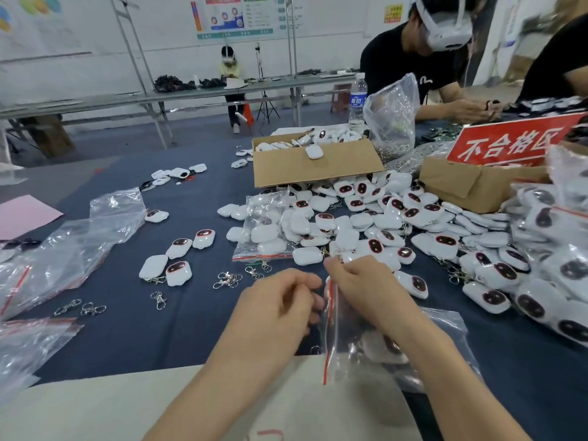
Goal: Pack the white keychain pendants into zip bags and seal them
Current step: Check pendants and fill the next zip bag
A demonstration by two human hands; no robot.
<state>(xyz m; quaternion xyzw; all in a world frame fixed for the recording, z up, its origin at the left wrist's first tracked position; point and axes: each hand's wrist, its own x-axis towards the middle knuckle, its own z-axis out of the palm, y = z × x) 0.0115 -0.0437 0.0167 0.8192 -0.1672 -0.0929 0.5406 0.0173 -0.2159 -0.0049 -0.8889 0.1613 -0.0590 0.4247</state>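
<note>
Currently the zip bag (pixel 413 323) is held up off the table between both hands, with its red zip strip (pixel 326 364) turned to face the left hand. Right hand (pixel 359 288) pinches the far end of the strip, thumb and fingers closed on it; looks like it anchors the mouth for sealing. Left hand (pixel 276 303) sits just left of the strip with fingers curled in. It's blurred, so can't tell whether they grip the bag. White pendants (pixel 381 348) sit low inside the bag, away from the strip, so the seal line is free. My read: this bag is filled and sealing is the step in hand. Pendant pile (pixel 381 218) lies just beyond the bag, near for the next grab. Filled bag (pixel 264 230) lies beyond-left of the bag, loose clasps (pixel 227 280) left of it, empty bags (pixel 63 249) well left. Risk: a clasp riding up into the strip would stop the zip closing
</note>
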